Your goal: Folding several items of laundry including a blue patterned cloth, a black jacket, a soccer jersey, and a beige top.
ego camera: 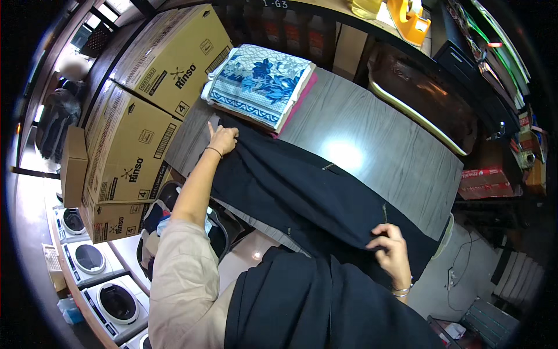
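A long black garment (287,183) lies stretched along the grey wood-grain table (392,144), with several small gold-coloured marks on its cloth. At its far left end, my left hand (223,139) grips a corner of the fabric, with one digit sticking up. My right hand (390,251) is at the near right part of the garment, its fingers curled loosely; whether cloth is pinched between them is hard to see. Beyond the left hand sits a folded stack of textiles topped by a blue-and-white floral cloth (261,83), close against the garment's upper edge.
Stacked Rinso cardboard boxes (152,87) rise on the left. Below them is a dark basket (224,231) with clothes. Front-loading machines (117,301) line the lower left. A brown tray (423,91) leans behind the table; an orange tape dispenser (407,22) stands on the shelf. Another person (61,118) is far left.
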Motion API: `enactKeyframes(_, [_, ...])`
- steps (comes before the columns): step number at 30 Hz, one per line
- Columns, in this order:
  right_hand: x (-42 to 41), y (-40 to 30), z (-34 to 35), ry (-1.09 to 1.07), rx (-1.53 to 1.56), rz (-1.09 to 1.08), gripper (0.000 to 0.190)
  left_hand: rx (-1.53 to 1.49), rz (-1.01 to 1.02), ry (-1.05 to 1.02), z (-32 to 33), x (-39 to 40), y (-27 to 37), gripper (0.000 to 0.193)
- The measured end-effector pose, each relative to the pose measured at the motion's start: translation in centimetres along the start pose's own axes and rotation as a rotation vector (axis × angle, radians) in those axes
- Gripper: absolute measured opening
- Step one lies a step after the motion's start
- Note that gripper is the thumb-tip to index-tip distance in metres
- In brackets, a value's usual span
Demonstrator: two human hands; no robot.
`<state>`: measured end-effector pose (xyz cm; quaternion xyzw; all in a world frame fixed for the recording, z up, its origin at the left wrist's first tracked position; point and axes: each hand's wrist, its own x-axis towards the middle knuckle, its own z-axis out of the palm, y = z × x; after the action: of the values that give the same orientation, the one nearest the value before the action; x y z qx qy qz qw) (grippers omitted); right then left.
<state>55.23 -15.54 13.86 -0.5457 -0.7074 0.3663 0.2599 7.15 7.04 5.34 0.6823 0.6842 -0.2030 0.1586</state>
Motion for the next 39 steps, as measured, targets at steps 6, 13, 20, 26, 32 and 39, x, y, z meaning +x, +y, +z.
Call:
enactKeyframes(6, [2.1,4.1,6.3,0.298,-0.128,0.66,0.051,-0.518,-0.013,0.797,5.4,-5.9,7.7,0.023])
enactKeyframes(13, [2.0,6.5,6.7,0.501,-0.101,0.731,0.025,-0.308,0.018,0.558,9.8,-9.7,12.2,0.055])
enactKeyframes(20, [-4.1,9.9,3.6,0.77,-0.386,0.343,0.039,-0.381,0.205,0.686,7.6,-12.8,20.1,0.056])
enactKeyframes(26, [-17.2,20.8,-3.0,0.971,-0.259,1.566,0.05,-0.334,0.814,0.427,8.7,-18.3,34.2,0.057])
enactKeyframes(32, [-24.6,30.9,-1.6,0.792,1.251,1.192,0.036,-0.152,0.861,0.311,11.7,-19.1,40.2,0.055])
enactKeyframes(39, [-31.6,25.4,-6.6,1.44,0.944,0.843,0.027,-0.096,0.862,0.338,12.9,-18.8,40.3,0.055])
